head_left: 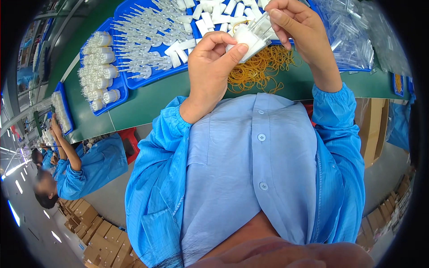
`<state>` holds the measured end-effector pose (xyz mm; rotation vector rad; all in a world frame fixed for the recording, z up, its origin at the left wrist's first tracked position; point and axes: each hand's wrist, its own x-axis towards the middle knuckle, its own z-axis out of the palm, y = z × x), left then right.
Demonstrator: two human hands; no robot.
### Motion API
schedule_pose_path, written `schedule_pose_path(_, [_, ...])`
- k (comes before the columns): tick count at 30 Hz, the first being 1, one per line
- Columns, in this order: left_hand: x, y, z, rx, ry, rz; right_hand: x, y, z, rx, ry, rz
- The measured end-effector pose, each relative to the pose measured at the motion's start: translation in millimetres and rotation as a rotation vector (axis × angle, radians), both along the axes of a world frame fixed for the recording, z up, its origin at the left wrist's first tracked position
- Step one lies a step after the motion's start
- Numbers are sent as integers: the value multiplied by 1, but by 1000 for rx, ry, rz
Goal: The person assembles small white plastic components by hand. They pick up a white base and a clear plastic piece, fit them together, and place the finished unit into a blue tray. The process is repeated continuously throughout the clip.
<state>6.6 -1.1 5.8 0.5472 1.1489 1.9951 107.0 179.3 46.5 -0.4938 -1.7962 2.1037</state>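
Grey floor (108, 190), bright strip lights (14, 213)

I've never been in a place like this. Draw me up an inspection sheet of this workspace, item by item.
Surface: green table, bearing blue trays.
Job's things: a bundle of white and clear pieces held above the table; more white pieces, thin translucent pieces and banded bundles in trays.
Clutter: loose yellow bands heaped on the near side; clear plastic pieces piled at right.
Hands: left hand grips the bundle; right hand has its fingers at the clear ends, grip uncertain.
Cables: nothing seen near the hands.
Surroundings: co-worker in blue at left; cardboard boxes on the floor behind.
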Motion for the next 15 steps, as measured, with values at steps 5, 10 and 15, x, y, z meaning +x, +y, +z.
schedule_pose_path(5, [0, 1, 2, 14, -8, 1, 1, 1, -6, -24, 94, -20])
schedule_pose_path(10, [-2, 0, -2, -22, 99, 21, 2, 5, -3, 60, 86, 19])
schedule_pose_path(15, [-5, 1, -8, -33, 273, 73, 0, 10, 1, 69, 69, 82])
